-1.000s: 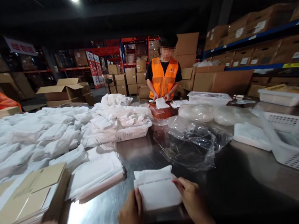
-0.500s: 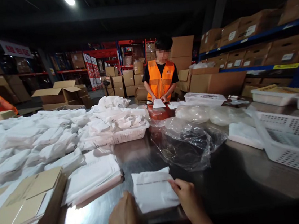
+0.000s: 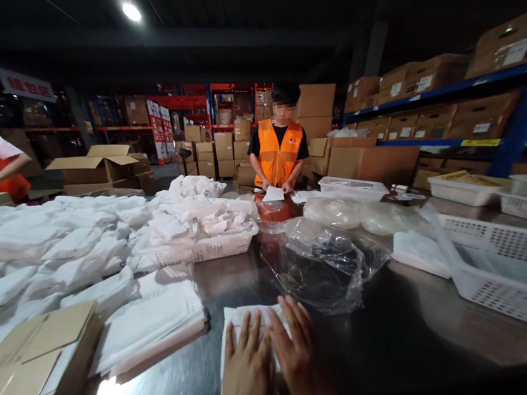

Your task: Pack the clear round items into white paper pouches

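Note:
A white pouch [image 3: 229,320] lies flat on the metal table near its front edge, mostly covered by my hands. My left hand [image 3: 248,366] rests on its left part with fingers stretched out. Over its right part lies my right hand [image 3: 295,347], palm down, fingers extended. The two hands are side by side, close together at the fingertips. Left of the pouch sits a stack of flat white bags [image 3: 151,323]. Beyond my hands spreads a crumpled clear plastic bag [image 3: 320,264].
Filled white pouches [image 3: 52,242] cover the table's left side, and more overflow a white basket [image 3: 207,248]. Cardboard sheets [image 3: 34,360] are stacked front left. A perforated white basket [image 3: 514,282] stands at right. A co-worker in an orange vest [image 3: 279,150] holds something white across the table.
Both hands have moved from gripping the pouch's sides to lying flat on top of it. The pouch now lies lower against the table. My view has shifted slightly right.

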Demonstrator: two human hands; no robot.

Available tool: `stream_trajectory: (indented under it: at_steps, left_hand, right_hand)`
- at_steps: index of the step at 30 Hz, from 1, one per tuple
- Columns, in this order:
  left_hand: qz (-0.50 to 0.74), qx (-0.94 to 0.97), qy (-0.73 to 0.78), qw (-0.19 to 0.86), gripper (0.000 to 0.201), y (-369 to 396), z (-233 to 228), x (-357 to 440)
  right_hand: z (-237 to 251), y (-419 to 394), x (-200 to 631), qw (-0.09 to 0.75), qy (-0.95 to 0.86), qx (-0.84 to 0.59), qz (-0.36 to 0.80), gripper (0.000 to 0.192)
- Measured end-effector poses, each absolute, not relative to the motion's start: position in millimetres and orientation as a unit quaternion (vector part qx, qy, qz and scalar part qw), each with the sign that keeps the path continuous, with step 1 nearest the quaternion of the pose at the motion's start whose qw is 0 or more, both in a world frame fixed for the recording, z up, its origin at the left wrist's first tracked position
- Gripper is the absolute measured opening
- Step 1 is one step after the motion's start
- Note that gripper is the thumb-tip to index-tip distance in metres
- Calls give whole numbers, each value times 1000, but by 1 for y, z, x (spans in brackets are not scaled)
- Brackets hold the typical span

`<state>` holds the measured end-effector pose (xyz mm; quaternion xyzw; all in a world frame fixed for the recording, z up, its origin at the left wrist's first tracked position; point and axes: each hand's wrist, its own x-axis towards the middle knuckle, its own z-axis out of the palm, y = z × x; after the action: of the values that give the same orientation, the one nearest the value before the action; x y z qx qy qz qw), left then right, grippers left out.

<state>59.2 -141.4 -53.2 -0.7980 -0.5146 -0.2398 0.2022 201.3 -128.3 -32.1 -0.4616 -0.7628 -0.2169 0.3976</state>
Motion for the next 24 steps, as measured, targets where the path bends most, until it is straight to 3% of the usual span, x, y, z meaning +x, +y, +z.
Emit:
stream_trajectory:
  at_steps: [6,9,13,15,18,20,24]
  left_hand:
    - [-292,-745,-576,168,61,-140,-66,50]
    - [-306,-709,-617,153,66,-138,-68,46]
    - [-265,-704,-652,96,67,-139,-61,37]
    - [-256,-704,-659,67,66,-141,-58,34]
    - [-310,-690,-652,45,63,-144,-59,33]
    - [-370,-682,-631,7,59,-144,-62,32]
    - [-482,-629,-587,-166,40,-138,-53,28]
  right_hand:
    - [-60,-95,185,370,-749,-549,27,65]
    - [-64,-91,189,342,-747,-562,98,58]
    - [-62,-99,192,330,-766,-543,96,45]
    - [-63,-101,192,355,-754,-541,109,54]
    - [-63,-97,190,460,-704,-528,118,75]
    - [-60,-90,187,504,-687,-504,139,75]
    - [-41,-76,171,500,-688,-458,260,67]
